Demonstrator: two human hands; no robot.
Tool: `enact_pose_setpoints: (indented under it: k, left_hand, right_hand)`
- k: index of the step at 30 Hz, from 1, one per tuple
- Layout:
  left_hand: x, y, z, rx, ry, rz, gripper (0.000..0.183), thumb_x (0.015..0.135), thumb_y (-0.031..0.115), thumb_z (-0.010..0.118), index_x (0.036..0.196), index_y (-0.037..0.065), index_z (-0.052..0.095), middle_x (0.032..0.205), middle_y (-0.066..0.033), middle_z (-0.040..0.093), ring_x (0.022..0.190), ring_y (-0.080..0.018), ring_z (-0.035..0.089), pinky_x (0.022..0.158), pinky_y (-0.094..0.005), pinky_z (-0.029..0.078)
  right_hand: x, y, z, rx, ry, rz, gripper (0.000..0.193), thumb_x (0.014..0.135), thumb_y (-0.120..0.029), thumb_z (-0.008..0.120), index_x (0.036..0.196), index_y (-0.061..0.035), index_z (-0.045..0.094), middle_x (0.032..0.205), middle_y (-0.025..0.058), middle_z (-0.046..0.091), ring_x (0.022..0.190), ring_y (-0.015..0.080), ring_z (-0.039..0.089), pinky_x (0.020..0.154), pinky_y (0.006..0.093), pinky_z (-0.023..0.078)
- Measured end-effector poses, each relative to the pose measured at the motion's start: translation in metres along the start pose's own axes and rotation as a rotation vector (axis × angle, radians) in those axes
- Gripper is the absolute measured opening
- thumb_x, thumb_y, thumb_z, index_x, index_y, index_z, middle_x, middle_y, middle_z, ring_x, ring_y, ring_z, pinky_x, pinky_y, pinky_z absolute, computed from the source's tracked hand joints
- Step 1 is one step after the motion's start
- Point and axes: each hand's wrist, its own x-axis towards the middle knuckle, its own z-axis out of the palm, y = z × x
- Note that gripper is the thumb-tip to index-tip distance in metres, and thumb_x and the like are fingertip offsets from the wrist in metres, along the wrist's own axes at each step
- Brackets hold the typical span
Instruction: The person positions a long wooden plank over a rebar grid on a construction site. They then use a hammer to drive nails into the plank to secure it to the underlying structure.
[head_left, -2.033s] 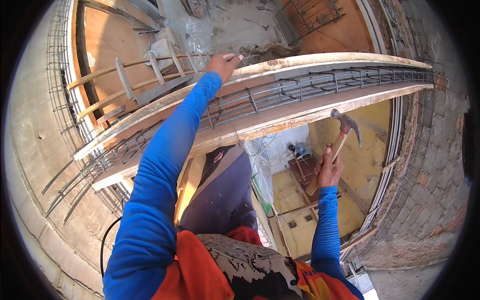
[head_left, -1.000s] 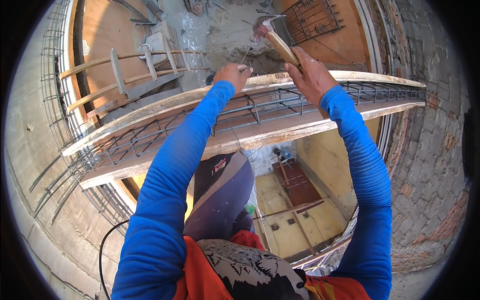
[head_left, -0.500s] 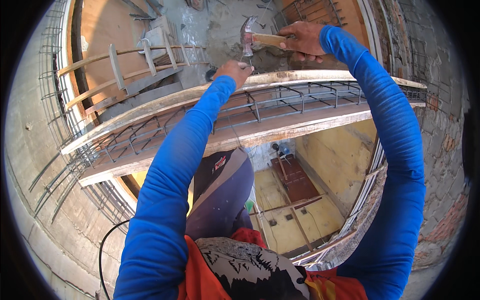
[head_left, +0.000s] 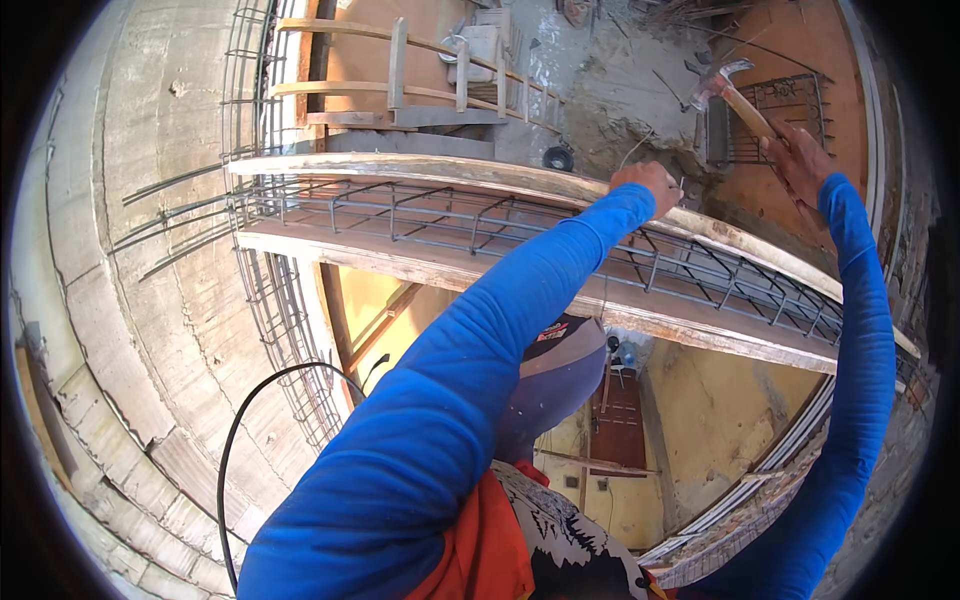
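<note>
My left hand (head_left: 650, 187) is closed at the top edge of the far formwork board (head_left: 450, 170). A thin wire (head_left: 632, 150) curves up from its fingers; their tips are partly hidden. To the right and farther out, my right hand (head_left: 803, 165) grips the wooden handle of a claw hammer (head_left: 750, 110). The hammer's metal head points up and to the left, in the air and apart from the left hand. Beneath my left forearm, a cage of steel rebar (head_left: 430, 215) lies between the far board and the near formwork board (head_left: 420, 262).
Below the near board, an opening drops to a lower room with a brown panel (head_left: 618, 425). Beyond the far board are a wooden ladder-like frame (head_left: 398, 70), a black coil (head_left: 558, 159) and rubble. Rebar ends (head_left: 170, 225) jut out leftward. A black cable (head_left: 225, 450) loops at lower left.
The view has turned, so the beam sits slanted and farther right. The hammer has gone from just above my left hand to farther right, tilted. My left hand stays by the far board's edge.
</note>
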Motion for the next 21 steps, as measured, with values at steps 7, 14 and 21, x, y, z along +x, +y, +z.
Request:
enact_pose_setpoints:
  k: [7, 14, 21]
  left_hand:
    - [-0.005, -0.001, -0.003, -0.061, 0.012, -0.003, 0.032, 0.086, 0.045, 0.062, 0.109, 0.027, 0.074, 0.115, -0.0104, 0.069, 0.108, -0.0334, 0.063, 0.097, -0.0414, 0.049]
    - [0.005, -0.001, 0.001, -0.019, -0.042, 0.006, 0.042, 0.085, 0.051, 0.061, 0.114, 0.023, 0.072, 0.111, -0.0094, 0.071, 0.106, -0.0316, 0.065, 0.096, -0.0402, 0.049]
    - [0.005, 0.000, 0.003, 0.003, -0.028, -0.005, 0.045, 0.086, 0.053, 0.061, 0.114, 0.020, 0.072, 0.113, -0.0136, 0.069, 0.106, -0.0340, 0.064, 0.095, -0.0405, 0.048]
  right_hand:
    - [-0.014, -0.009, 0.003, -0.011, -0.325, 0.120, 0.038, 0.103, -0.027, 0.044, 0.135, -0.0060, 0.047, 0.056, 0.0041, 0.048, 0.038, 0.0141, 0.049, 0.034, 0.0320, 0.042]
    - [-0.012, 0.005, 0.004, -0.001, 0.043, 0.119, 0.056, 0.102, -0.043, 0.044, 0.145, -0.0070, 0.039, 0.065, 0.0054, 0.050, 0.048, 0.0133, 0.052, 0.041, 0.0331, 0.047]
    - [-0.001, 0.020, -0.003, -0.085, -0.326, 0.089, 0.051, 0.102, -0.039, 0.045, 0.142, -0.0077, 0.042, 0.070, 0.0076, 0.054, 0.052, 0.0162, 0.056, 0.045, 0.0342, 0.049]
